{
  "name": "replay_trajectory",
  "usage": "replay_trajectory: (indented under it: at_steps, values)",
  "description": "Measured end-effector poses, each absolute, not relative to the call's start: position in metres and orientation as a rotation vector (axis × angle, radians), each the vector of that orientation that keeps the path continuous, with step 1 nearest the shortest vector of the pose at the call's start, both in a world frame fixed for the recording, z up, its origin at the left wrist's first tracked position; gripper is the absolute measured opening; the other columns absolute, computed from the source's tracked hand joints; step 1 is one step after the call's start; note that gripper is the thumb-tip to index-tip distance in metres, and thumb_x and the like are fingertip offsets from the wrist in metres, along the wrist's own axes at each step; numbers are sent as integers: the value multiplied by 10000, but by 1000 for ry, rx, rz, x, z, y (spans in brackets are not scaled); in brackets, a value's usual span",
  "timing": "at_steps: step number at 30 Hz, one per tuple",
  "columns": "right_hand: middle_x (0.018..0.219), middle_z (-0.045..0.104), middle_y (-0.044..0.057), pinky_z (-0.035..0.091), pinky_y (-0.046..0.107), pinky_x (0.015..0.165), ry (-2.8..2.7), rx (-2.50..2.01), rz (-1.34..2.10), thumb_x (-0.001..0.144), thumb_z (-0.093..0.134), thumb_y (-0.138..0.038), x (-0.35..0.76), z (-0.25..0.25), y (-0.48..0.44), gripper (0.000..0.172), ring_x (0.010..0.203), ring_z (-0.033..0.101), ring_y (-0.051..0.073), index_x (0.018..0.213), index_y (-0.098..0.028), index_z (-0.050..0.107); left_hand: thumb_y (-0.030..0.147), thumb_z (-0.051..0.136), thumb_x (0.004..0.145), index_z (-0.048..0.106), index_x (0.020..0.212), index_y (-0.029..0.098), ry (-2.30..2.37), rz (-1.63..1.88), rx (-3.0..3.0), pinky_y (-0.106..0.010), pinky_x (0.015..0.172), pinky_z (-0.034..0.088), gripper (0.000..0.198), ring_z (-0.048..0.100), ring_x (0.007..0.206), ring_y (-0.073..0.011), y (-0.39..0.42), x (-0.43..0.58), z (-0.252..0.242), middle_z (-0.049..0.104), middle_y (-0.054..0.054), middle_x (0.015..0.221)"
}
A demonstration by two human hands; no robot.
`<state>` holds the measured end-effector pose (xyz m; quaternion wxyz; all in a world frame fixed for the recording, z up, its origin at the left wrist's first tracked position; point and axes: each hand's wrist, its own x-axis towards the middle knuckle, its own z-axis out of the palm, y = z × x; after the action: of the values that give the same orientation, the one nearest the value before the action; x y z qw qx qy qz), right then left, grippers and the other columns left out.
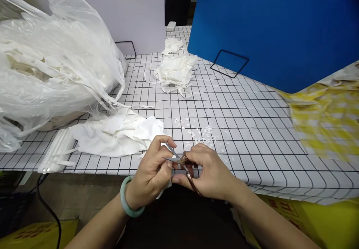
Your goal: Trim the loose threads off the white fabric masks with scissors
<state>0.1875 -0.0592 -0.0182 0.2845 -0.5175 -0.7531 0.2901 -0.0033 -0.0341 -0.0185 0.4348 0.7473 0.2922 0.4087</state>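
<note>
In the head view, my right hand (209, 170) grips a small pair of scissors (183, 161) with brown handles, its fingers in the loops. The blades are spread apart and point left, toward my left hand (154, 172). That hand is closed, thumb and fingers pinched, with a bit of white cloth showing beneath it; most of what it holds is hidden. A pale green bangle (125, 200) circles the left wrist. Behind the left hand lies a crumpled white cloth (120, 133). Small white clippings (206, 134) are scattered on the table beyond the scissors.
A large clear plastic bag (64, 54) stuffed with white cloth stands left. A white corded device (57, 149) lies by the front edge. Farther back are a pile of white strapped pieces (176, 71), a blue panel (266, 28) and a pale panel (134, 13). Yellow checked cloth (328, 118) lies right.
</note>
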Motion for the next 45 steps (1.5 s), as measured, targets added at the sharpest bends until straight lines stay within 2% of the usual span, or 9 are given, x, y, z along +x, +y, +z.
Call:
replay_trajectory:
  at_steps: [8,14,17,20,27,32,37,40,45]
  values:
    - [476,475,-35,415,288,622,-1955,-1416,742,842,645,-670,187,-29,-62,602,495,432,105,522,-199,448,235,429,1021,621,814,199,693,998,1862,-379,866,494,285,526,1096,-264,-33,-1,-20,578,-77,750]
    - [512,538,-18,423,271,521,-1592,-1544,1049,821,642,-700,193,-48,-57,571,493,484,123,568,-205,511,317,453,1016,631,770,181,784,928,1711,-373,860,518,333,544,1068,-262,-28,1,-22,572,-114,962]
    - [830,705,60,544,343,702,-1422,-1495,1102,826,612,-728,206,-56,-56,524,768,657,211,857,-206,641,293,493,983,628,710,186,845,1046,1564,-388,872,527,323,570,1023,-259,-22,-22,-16,586,-119,1048]
    - [1174,671,101,516,478,958,-1474,-1491,1082,817,663,-681,210,-60,-61,514,1103,631,287,1066,-237,592,228,494,938,623,656,190,889,1345,1329,-366,938,525,313,579,1050,-246,-18,-60,-7,613,-102,1021]
    - [1297,600,142,462,553,1050,-1632,-1438,943,673,852,-453,139,-73,-53,518,1271,523,352,1006,-233,523,211,544,907,671,669,162,962,1397,1138,-318,904,573,275,647,1000,-215,-32,-99,5,654,-98,1028]
    - [842,661,50,561,420,766,-1646,-1345,1110,809,636,-245,121,-64,-14,97,817,634,234,793,-214,545,192,550,915,675,664,179,868,1577,1144,-389,870,618,281,696,940,-230,-30,-105,41,674,-68,1032]
    - [903,673,15,566,295,649,-1229,-1067,1163,790,736,-316,154,5,8,195,771,654,165,847,-220,576,208,558,958,730,844,197,790,1996,1041,-279,816,631,207,675,957,-169,-5,-99,46,712,-19,1076]
    - [792,638,-23,506,233,530,-1093,-1011,1141,736,806,-264,171,47,35,240,631,598,116,844,-213,597,243,568,988,748,948,202,769,1842,1086,-200,787,601,189,674,920,-132,32,-71,44,729,-33,987]
    - [718,534,-60,467,202,561,-1079,-854,778,814,671,-37,195,106,141,226,606,527,72,818,-215,531,221,483,1030,725,973,203,600,1651,1302,-211,718,572,250,684,851,-121,136,-1,85,711,-40,998]
